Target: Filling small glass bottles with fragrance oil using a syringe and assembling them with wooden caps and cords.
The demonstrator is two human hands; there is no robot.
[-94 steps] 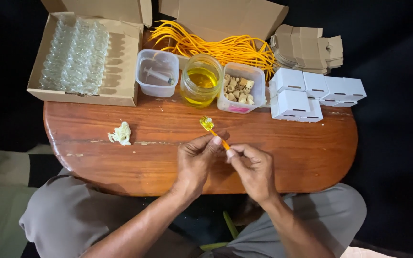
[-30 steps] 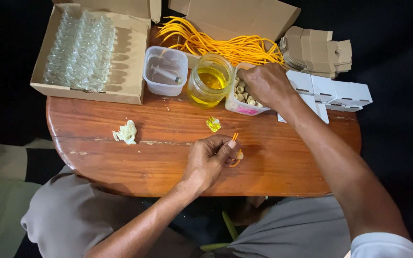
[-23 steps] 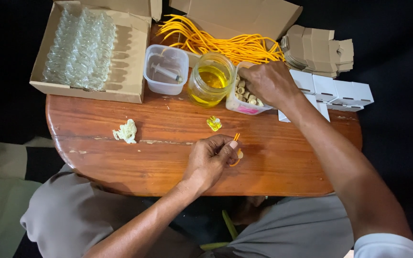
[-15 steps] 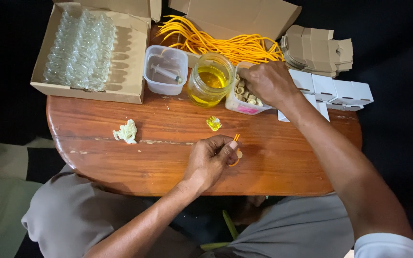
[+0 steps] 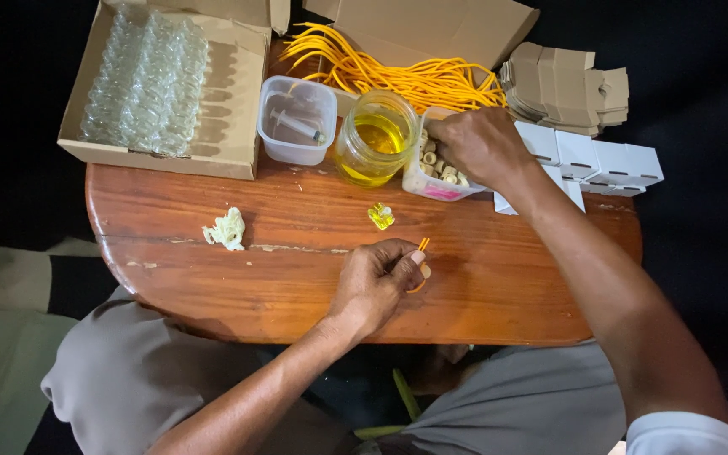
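My left hand [image 5: 377,278] rests on the wooden table [image 5: 297,261], fingers pinched on a short orange cord [image 5: 421,253] with a small stopper at its end. My right hand [image 5: 478,145] reaches into a clear tub of small cork-like stoppers [image 5: 436,168], fingers curled among them; whether it grips one is hidden. A tiny bottle of yellow liquid [image 5: 381,216] stands on the table between the hands. A glass jar of yellow oil [image 5: 375,147] stands left of the stopper tub.
A clear tub with a syringe [image 5: 297,122], a cardboard box of small glass bottles [image 5: 149,84], a heap of orange cords [image 5: 398,76], flat and folded small boxes [image 5: 583,152] line the far edge. A crumpled tissue [image 5: 227,229] lies at left.
About three seconds ago both hands worked the orange cord together near the front edge. The right hand has since gone to the stopper tub and stays there; the left hand keeps the cord.
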